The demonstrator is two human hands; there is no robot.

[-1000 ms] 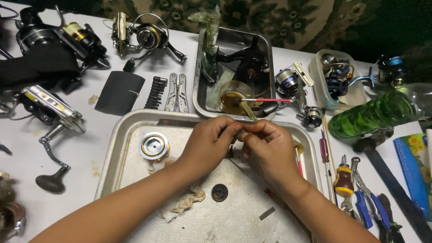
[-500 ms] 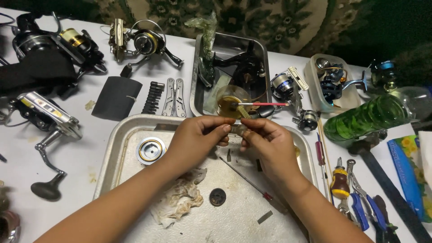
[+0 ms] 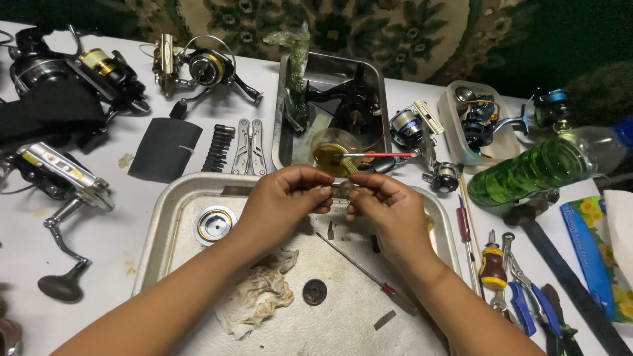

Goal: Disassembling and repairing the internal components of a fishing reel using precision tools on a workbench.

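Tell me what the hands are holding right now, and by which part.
A small grey metal part, pinched at its two ends between the fingertips of the left hand and the right hand; its exact kind cannot be told.

Bench is packed around the big dull-metal baking tray [image 3: 155,227]. Inside it: a round silver spool [image 3: 215,224] at its left end, a crumpled stained rag [image 3: 258,295] and a small dark round cap [image 3: 314,291] nearer the front. Behind it lies a folding steel multitool [image 3: 248,146]; well to its right, a green plastic bottle [image 3: 535,171].
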